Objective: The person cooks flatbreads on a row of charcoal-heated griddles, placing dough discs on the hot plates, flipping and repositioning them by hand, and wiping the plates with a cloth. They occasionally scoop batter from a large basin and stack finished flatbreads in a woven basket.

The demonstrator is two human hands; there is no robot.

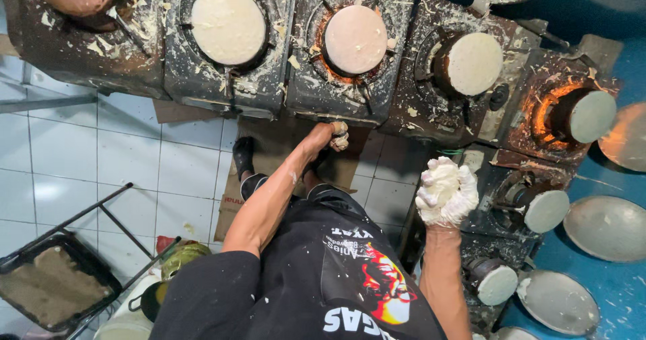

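Fingers of the right hand (446, 193) clench a wet dough lump (441, 178); left hand (338, 136) pinches scraps beside the stove (350, 51); dabbing lightly looks wisest.

Flattened cardboard (269, 153) lies on the white-tiled floor (128, 158).

Underfoot, white floor tiles (128, 158), with a flattened sheet of brown cardboard (232, 202) lying on them. At lower left, a black tray (81, 249) of brownish, crumbly stuff set on a dark metal stand (101, 202), and just beside it a green bundle (183, 256) next to a small black pan (149, 301). Off to the right, several round grey metal lids (609, 227) lying flat and apart on a blue surface (622, 289).
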